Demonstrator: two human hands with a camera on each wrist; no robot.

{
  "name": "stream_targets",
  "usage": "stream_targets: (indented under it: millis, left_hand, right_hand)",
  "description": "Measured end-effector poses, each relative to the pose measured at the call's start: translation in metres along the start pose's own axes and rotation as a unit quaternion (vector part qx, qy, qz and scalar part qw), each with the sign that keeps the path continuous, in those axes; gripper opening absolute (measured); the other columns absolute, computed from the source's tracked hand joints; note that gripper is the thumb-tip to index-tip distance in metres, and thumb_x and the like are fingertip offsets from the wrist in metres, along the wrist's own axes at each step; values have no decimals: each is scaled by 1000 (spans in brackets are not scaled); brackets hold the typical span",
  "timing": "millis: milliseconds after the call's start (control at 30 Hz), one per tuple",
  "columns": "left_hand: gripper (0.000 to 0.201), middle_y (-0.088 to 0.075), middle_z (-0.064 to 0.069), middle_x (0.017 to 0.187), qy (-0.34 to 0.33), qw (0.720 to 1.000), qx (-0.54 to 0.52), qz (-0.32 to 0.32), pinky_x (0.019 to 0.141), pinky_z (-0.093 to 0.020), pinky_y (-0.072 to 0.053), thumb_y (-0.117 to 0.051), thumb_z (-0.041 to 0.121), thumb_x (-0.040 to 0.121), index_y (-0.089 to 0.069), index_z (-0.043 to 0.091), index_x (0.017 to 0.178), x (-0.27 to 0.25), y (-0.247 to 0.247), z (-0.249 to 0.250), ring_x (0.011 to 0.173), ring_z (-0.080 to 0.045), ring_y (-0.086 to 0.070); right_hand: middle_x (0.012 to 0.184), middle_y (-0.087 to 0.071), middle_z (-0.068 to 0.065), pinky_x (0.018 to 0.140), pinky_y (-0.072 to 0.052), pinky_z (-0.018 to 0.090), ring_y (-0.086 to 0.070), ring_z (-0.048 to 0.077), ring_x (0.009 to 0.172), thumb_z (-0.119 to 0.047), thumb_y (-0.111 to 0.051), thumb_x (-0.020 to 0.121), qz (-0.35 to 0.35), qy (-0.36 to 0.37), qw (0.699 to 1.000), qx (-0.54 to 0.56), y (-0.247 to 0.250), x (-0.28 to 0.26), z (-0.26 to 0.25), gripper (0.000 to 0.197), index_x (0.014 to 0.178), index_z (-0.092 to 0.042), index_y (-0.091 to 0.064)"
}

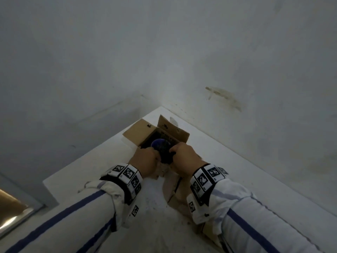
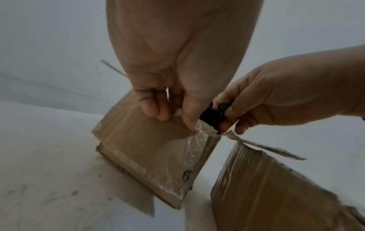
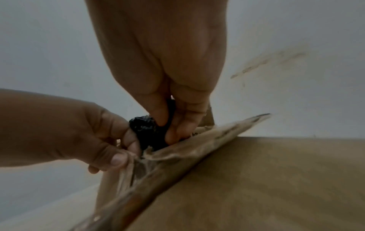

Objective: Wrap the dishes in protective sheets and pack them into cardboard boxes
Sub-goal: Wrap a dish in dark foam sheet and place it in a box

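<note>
Both hands work at the open top of a brown cardboard box [image 1: 158, 136] that stands on a white surface [image 1: 91, 161] in a corner of pale walls.

Left hand [image 1: 145, 162]: fingers curled, thumb and fingertips [image 2: 189, 118] pressing on the taped near wall of the box and pinching the edge of a black crinkled wrapping sheet [image 2: 214, 115]. In the left wrist view two more fingers curl against the outer face of that wall, just left of the thumb.

Right hand [image 1: 184, 157]: fingers narrow, closed in a pinch on the same black sheet; the right wrist view shows the sheet bunched between its thumb and forefinger [image 3: 158, 115], directly above the box's worn, tape-covered front flap [image 3: 197, 145].

The dish: a round dark-blue dish [image 1: 160, 144] lies inside the box, just beyond the fingertips of both hands, partly covered by the black sheet. Whether the sheet goes fully around it cannot be told.

Box flaps: far flaps stand open and upright beyond the fingers; the near flap folds outward beneath the right wrist.

Both wrists carry white bands with black square markers [image 1: 127, 175]; sleeves are white with blue stripes [image 1: 73, 207]

A tan smear [image 1: 224, 96] marks the wall to the right of the hands
</note>
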State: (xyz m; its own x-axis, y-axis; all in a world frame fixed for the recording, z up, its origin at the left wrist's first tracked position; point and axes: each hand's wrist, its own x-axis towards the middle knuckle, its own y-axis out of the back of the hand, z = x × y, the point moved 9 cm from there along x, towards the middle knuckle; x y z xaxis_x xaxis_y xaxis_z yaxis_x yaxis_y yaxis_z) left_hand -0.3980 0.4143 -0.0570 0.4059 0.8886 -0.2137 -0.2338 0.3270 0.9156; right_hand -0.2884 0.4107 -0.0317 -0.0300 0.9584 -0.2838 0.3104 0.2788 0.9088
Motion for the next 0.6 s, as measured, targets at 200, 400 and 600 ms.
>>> stream_targets:
  millis: [200, 400, 600]
  left_hand:
    - [18, -68, 0, 109, -30, 997, -60, -32, 85, -26, -45, -58, 16, 88, -71, 19, 101, -16, -7, 9, 99, -19, -61]
    - [24, -59, -3, 91, -21, 993, -105, -55, 75, -27, -44, -64, 16, 85, -52, 15, 106, -21, -7, 11, 90, -20, -55]
    - [35, -61, -7, 123, -40, 987, 28, -155, 96, -33, -47, -45, 10, 95, -59, 16, 127, -14, -17, 24, 110, -24, -58]
  right_hand:
    - [119, -63, 3, 93, -46, 36, -58, 24, 107, -21, -50, 91, -133, 20, 980, -148, -9, -5, -11, 29, 117, -23, -64]
    - [105, -62, 5, 90, -45, 34, -55, 21, 93, -17, -51, 92, -212, 16, 947, -239, -39, -16, -22, 29, 117, -10, -64]
    - [122, -58, 10, 85, -42, 27, -55, 26, 111, -4, -51, 90, -167, 58, 978, -108, -11, -20, -17, 29, 117, -12, -58]
